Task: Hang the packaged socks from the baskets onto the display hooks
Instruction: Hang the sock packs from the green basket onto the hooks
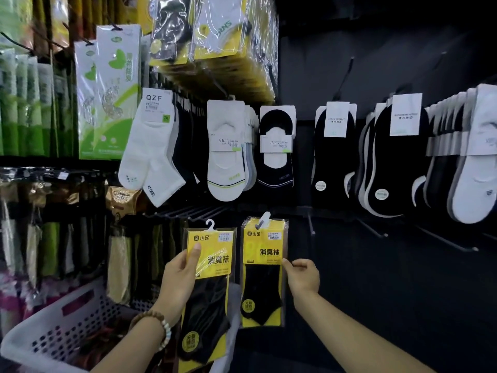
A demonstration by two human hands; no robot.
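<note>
left hand (pixel 179 278): lower centre of frame; fingers curled round the left edge of the left sock pack (pixel 208 289), thumb flat on its yellow front.
right hand (pixel 303 275): thumb and fingertips pinch the right edge of the right sock pack (pixel 263 275).
left sock pack: yellow card, black socks, slightly tilted; white hanger on top is free of any hook; lower end overlaps the basket (pixel 53 329).
right sock pack: just beside the left one, upright; white hanger tilted; whether it sits on a hook, cannot tell.
bracelet (pixel 162 328): beads, on the left wrist.
basket: white, perforated, lower left.
bare hooks (pixel 376 230): black, right of centre, on a dark panel.
hung socks (pixel 227 152): white and black pairs in a row across mid-frame.
</note>
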